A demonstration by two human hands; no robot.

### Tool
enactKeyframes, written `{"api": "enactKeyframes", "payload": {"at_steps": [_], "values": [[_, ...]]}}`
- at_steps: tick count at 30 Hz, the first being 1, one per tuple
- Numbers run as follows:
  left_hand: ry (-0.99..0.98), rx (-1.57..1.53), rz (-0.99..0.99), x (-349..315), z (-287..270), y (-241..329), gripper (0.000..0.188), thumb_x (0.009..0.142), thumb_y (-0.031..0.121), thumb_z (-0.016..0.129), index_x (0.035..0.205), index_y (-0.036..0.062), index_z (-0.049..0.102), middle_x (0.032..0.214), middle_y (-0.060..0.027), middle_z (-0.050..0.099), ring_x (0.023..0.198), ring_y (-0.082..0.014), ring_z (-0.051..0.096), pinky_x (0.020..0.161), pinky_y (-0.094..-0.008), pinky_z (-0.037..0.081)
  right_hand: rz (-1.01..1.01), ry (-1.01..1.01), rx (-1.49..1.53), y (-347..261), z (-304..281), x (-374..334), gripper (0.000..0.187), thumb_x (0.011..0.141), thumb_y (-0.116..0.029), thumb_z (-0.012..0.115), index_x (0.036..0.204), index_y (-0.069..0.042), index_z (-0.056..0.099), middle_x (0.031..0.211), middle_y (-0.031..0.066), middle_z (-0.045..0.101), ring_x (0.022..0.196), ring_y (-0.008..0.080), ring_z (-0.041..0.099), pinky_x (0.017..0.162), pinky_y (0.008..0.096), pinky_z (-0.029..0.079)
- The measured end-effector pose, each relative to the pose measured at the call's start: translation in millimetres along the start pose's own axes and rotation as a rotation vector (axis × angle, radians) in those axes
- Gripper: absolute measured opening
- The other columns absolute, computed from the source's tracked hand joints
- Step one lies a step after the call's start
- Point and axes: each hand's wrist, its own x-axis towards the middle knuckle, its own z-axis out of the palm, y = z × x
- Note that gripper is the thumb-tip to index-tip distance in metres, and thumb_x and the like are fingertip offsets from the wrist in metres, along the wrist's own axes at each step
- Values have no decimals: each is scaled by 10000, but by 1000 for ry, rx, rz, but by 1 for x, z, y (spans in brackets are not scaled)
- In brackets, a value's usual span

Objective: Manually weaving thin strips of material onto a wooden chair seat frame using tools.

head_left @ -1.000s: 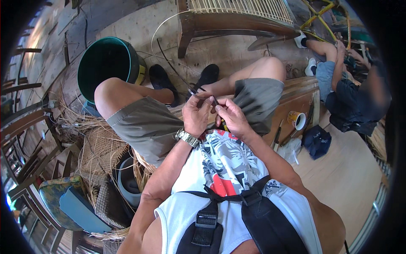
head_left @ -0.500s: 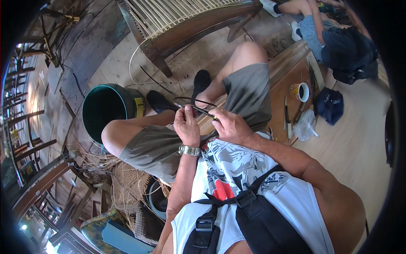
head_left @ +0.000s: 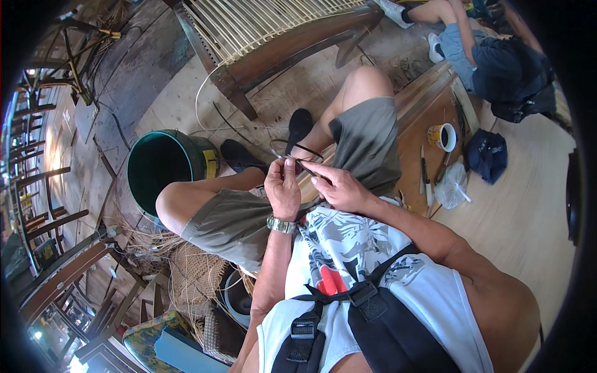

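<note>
My left hand (head_left: 283,189), with a metal watch at its wrist, pinches a thin dark strip (head_left: 235,129) between thumb and fingers. The strip curves over the floor beyond and loops above my fingers; a pale, shiny tip (head_left: 275,153) shows there. Close beside it my right hand (head_left: 342,189) is closed around a slim black thing (head_left: 306,169), its index finger stretched along toward the left hand. Fingers hide most of that piece, so its kind is unclear. Both hands are above my lap, between my bent knees.
A green bucket (head_left: 163,165) stands by my left knee. Ahead is a wooden frame (head_left: 280,53) strung with pale cane. On my right lie a knife (head_left: 428,193), a cup of dark liquid (head_left: 442,137), a plastic bag (head_left: 452,185) and a dark blue cap (head_left: 487,155). Another person (head_left: 507,71) sits far right.
The right hand has shifted a little toward the left one, covering more of the slim black thing and its yellow mark. The whole view has tilted slightly.
</note>
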Motion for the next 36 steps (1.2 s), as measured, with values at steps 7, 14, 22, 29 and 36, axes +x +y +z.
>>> {"api": "enactKeyframes", "payload": {"at_steps": [7, 14, 22, 29, 36], "values": [[74, 436, 337, 0, 2, -3, 107, 944, 85, 636, 911, 3, 576, 916, -120, 665, 767, -259, 601, 706, -342, 484, -189, 138, -760, -40, -7, 0, 240, 857, -45, 583, 1095, -17, 568, 1023, 191, 593, 895, 412, 624, 776, 463, 517], [32, 132, 269, 4, -1, -4, 103, 1019, 137, 554, 1020, 36, 529, 1045, -77, 685, 760, -80, 582, 695, -221, 479, -232, 224, -889, -48, -17, -16, 221, 886, -141, 636, 1044, -29, 529, 912, 185, 601, 859, 399, 636, 700, 473, 505], [-117, -432, -112, -1, -2, 15, 117, 1015, 150, 562, 1090, 61, 556, 993, -85, 675, 787, -142, 650, 700, -262, 542, -116, 53, -501, -39, -32, -8, 222, 899, -190, 662, 965, -26, 527, 787, 207, 610, 764, 419, 631, 654, 490, 483], [-121, -328, -322, -1, -10, 6, 168, 1011, 201, 579, 1069, 43, 585, 857, -46, 653, 670, -97, 581, 603, -245, 505, -423, 132, -953, -50, -44, 2, 169, 832, -124, 679, 887, -46, 540, 856, 126, 539, 828, 355, 609, 705, 450, 485], [-209, -439, -392, -3, -12, 6, 183, 1010, 193, 579, 1091, 30, 604, 921, -53, 657, 724, -95, 573, 646, -237, 485, -361, 70, -716, -32, -59, 2, 152, 879, -163, 663, 919, -53, 565, 753, 88, 528, 662, 259, 553, 607, 381, 447]]}}
